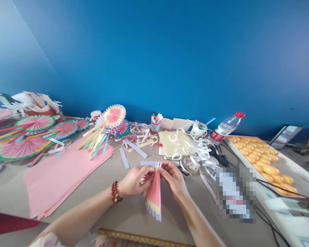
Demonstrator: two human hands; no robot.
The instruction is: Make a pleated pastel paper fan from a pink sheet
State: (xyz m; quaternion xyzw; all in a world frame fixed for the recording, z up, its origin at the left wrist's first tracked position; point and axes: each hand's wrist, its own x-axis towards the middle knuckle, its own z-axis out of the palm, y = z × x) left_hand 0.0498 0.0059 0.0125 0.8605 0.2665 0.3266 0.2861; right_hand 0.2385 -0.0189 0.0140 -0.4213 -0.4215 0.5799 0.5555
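Note:
A pleated paper fan [156, 192], pink with yellow and pale lilac bands at its edge, hangs between my two hands over the front of the table. My left hand [136, 180], with a red bead bracelet at its wrist, pinches the fan's upper left side. Fingers of my right hand [173, 178] close on its top right edge. The lower end spreads slightly and points down toward me. Just behind the hands lies a pale lilac paper strip [147, 163]. Part of the fan's left side is hidden by my left fingers.
Pink paper sheets [67, 175] lie at left, near finished paper rosettes [114, 116]. Curled white strips [193, 151] and yellow paper [173, 142] sit behind right. A pen cup [155, 125], a tilted bottle [226, 127] and a tray of orange oval pieces [262, 156] stand farther back.

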